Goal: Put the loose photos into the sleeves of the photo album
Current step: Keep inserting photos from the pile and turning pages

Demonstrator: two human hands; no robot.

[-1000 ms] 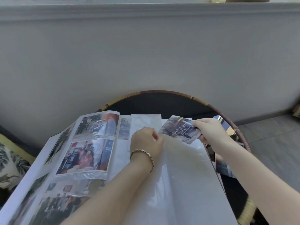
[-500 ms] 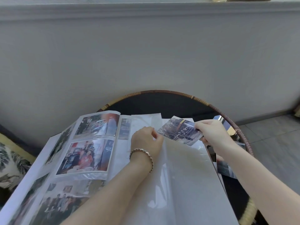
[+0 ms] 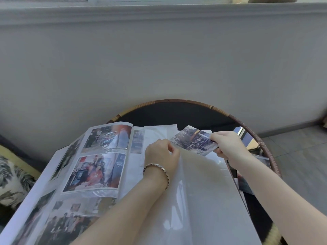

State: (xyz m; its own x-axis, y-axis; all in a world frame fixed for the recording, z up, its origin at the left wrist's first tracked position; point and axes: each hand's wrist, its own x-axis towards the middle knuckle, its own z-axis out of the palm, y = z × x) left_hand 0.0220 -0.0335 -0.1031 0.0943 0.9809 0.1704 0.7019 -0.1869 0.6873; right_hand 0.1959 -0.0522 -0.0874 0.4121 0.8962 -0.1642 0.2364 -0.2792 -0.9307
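The photo album [image 3: 134, 170] lies open on a round table. Its left page holds several photos under plastic; its right page is blank white. My left hand [image 3: 161, 155], with a bracelet on the wrist, pinches the top edge of the clear sleeve sheet [image 3: 203, 188] and lifts it off the right page. My right hand [image 3: 228, 147] grips a loose photo [image 3: 192, 139] by its right end. The photo's left corner is at the lifted sleeve edge, just beside my left fingers. More loose photos [image 3: 246, 184] lie under my right forearm, mostly hidden.
The dark round table with a wicker rim [image 3: 256, 137] stands against a grey wall [image 3: 159, 64]. A patterned cushion [image 3: 12, 183] is at the left. Tiled floor [image 3: 300, 152] lies to the right. A shiny card [image 3: 245, 137] lies near the table's right rim.
My right hand has brought the photo slightly left and down toward the lifted sleeve edge. My left hand keeps holding the sleeve in the same place.
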